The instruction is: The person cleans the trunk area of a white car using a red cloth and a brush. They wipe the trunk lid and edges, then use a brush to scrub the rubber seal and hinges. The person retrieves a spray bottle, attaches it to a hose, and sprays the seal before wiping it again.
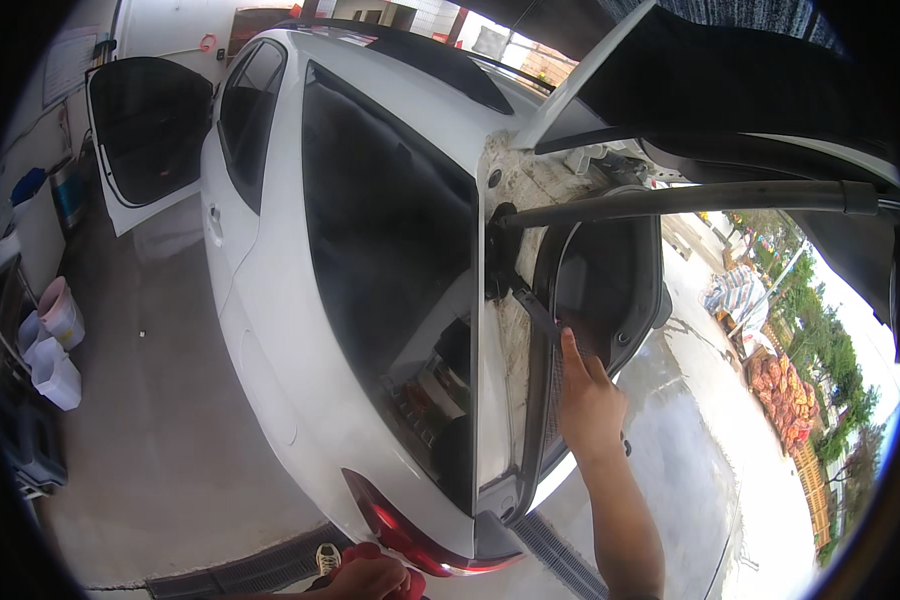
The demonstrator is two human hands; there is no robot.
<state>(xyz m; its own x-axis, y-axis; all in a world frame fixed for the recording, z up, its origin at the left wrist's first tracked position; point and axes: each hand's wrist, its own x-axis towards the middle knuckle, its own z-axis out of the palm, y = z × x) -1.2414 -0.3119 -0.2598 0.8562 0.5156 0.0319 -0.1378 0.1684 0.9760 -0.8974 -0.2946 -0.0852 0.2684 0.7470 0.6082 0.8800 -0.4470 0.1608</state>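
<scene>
In front of me stands a white car (270,330) with its tailgate (720,82) raised. My right hand (592,397) reaches into the tailgate opening. Its index finger points up against the lower end of a black strip (536,311) beside the rubber door seal (534,427). The other fingers curl, and anything inside them is hidden. Brown dirt marks the white body channel (536,176) above. A black tailgate strut (682,202) runs from this channel towards the tailgate. At the bottom edge, my left hand (375,581) grips a red cloth (414,586) below the red tail lamp (412,532).
A car door (150,135) stands open at far left. White buckets (56,375) and a pink bucket (61,311) sit along the left wall. Drain grates (270,566) cross the floor by my shoe (328,559). Filled net sacks (784,397) lie outside at right.
</scene>
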